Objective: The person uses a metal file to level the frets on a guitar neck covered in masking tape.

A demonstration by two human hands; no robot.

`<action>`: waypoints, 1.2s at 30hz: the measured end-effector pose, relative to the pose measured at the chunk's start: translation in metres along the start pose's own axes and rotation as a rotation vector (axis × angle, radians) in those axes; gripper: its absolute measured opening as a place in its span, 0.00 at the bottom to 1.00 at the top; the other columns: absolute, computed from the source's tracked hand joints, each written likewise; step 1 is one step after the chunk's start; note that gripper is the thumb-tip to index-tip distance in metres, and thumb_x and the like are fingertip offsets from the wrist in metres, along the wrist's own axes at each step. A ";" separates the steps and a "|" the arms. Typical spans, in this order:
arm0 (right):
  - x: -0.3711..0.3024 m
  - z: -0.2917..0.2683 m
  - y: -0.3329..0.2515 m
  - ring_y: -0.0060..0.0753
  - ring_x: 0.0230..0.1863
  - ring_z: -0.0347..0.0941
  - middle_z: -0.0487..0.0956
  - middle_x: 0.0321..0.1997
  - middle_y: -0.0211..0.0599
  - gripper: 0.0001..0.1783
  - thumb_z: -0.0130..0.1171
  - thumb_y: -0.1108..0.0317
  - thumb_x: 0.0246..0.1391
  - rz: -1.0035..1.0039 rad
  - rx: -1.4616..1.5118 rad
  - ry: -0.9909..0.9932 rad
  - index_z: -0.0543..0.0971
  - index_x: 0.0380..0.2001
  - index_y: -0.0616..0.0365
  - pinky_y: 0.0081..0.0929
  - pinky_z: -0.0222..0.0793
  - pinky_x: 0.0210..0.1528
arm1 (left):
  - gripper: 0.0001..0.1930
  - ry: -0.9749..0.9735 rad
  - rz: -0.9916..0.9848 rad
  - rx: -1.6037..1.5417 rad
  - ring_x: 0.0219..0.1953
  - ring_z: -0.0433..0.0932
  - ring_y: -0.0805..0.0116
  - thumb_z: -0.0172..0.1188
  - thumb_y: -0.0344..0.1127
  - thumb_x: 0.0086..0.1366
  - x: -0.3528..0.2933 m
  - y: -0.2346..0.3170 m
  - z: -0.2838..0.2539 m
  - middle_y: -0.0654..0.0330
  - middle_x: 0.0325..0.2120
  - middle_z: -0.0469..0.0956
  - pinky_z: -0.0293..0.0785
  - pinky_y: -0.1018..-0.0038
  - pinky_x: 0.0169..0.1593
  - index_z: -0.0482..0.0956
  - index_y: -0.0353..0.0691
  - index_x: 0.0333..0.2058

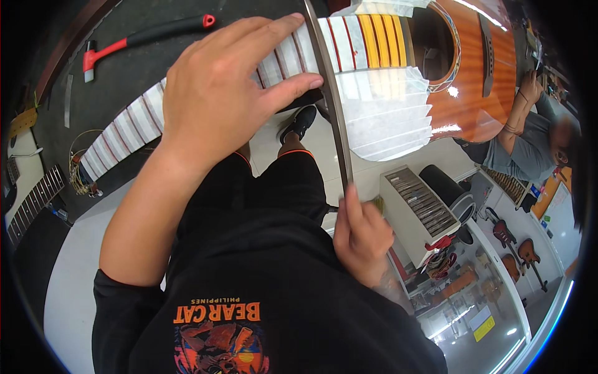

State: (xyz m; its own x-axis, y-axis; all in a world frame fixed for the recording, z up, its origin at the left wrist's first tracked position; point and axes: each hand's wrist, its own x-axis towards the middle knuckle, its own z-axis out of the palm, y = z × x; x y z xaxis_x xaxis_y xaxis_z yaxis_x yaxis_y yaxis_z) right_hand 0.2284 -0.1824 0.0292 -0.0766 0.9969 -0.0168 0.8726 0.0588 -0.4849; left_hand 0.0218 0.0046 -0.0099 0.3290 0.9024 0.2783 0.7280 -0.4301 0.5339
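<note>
A long, narrow metal file (337,112) lies crosswise over the fretboard of an acoustic guitar (464,115). Its near end is in my right hand (363,234), with the fingers closed around it and the index finger stretched along it. My left hand (218,84) rests across the neck, fingers extended and thumb apart, its index and thumb tips close beside the file. White masking strips (134,124) cover the wood between the frets. Yellow strips (381,40) lie near the soundhole, and white tape (386,112) covers part of the glossy brown top.
A red and black hammer (134,43) lies on the dark bench at the far left. At right are a white box of slotted packets (414,206), a glass case (467,293) and a person in grey (529,134). Another fretted neck (34,202) is at left.
</note>
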 end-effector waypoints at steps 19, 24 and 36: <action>0.070 0.001 -0.018 0.35 0.19 0.70 0.72 0.21 0.36 0.26 0.67 0.82 0.54 -0.005 0.095 0.039 0.80 0.59 0.60 0.30 0.68 0.23 | 0.31 -0.014 -0.004 -0.041 0.41 0.85 0.58 0.80 0.47 0.48 0.002 -0.003 -0.004 0.57 0.43 0.86 0.81 0.70 0.45 0.85 0.43 0.51; -0.028 0.002 0.006 0.37 0.19 0.72 0.75 0.23 0.36 0.27 0.68 0.83 0.51 -0.006 0.032 0.035 0.81 0.56 0.60 0.31 0.69 0.23 | 0.31 -0.029 -0.002 -0.038 0.42 0.85 0.58 0.80 0.46 0.48 0.004 -0.003 -0.005 0.56 0.43 0.86 0.81 0.69 0.45 0.85 0.42 0.51; 0.075 0.001 -0.016 0.38 0.21 0.73 0.78 0.25 0.38 0.28 0.66 0.85 0.52 0.008 0.206 0.136 0.82 0.57 0.59 0.33 0.72 0.26 | 0.32 -0.048 0.020 -0.045 0.43 0.86 0.60 0.81 0.45 0.49 0.005 -0.004 -0.002 0.57 0.44 0.86 0.80 0.69 0.47 0.84 0.42 0.53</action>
State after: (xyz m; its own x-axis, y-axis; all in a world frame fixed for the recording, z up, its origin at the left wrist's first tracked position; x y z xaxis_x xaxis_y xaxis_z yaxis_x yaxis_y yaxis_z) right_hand 0.2084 -0.1085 0.0343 0.0077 0.9960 0.0893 0.7548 0.0528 -0.6539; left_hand 0.0190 0.0107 -0.0091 0.3720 0.8935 0.2515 0.6933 -0.4476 0.5647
